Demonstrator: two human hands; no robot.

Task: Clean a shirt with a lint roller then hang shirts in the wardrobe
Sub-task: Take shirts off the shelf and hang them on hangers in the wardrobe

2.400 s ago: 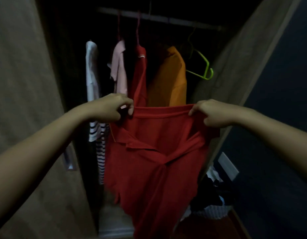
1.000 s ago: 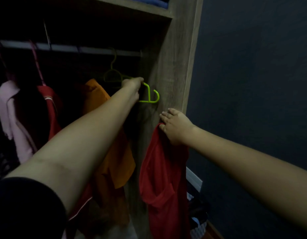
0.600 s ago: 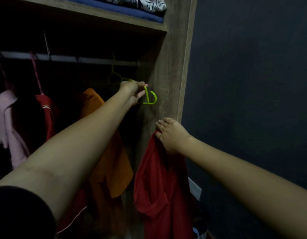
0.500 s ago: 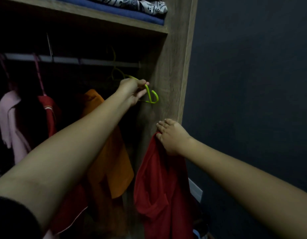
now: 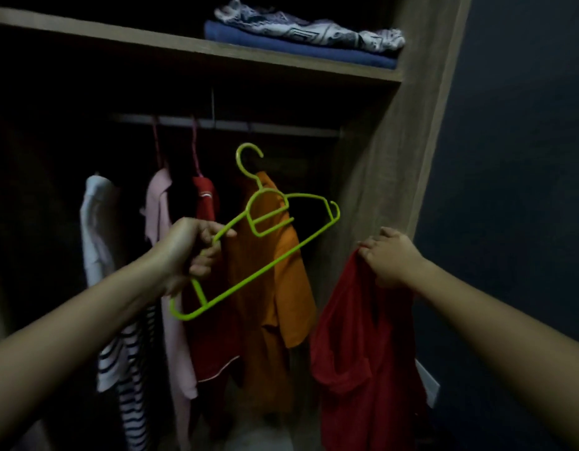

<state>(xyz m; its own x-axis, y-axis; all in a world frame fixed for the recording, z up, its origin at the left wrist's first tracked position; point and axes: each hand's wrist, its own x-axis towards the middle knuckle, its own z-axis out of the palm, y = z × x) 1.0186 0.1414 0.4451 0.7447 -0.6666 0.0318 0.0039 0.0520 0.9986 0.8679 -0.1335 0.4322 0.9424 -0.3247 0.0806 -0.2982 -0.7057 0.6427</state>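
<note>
Fingers (image 5: pixel 213 231) of my left hand (image 5: pixel 184 252) curl round the green hanger (image 5: pixel 265 275), clear of the rail (image 5: pixel 281 128) above. My right hand (image 5: pixel 390 260) pinches the red shirt (image 5: pixel 363 353), which hangs below it. Remaining, I judge: dress hanger, hook on. Beyond, the wardrobe (image 5: pixel 379 190) holds hung shirts (image 5: pixel 281 304); its top shelf (image 5: pixel 184 43), folded clothes (image 5: pixel 298 43).

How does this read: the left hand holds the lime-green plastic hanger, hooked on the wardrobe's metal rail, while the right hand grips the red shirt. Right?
One point is wrong. The head view shows the lime-green plastic hanger off the metal rail, its hook free in the air below it. The left hand does hold it, and the right hand does grip the red shirt.
</note>
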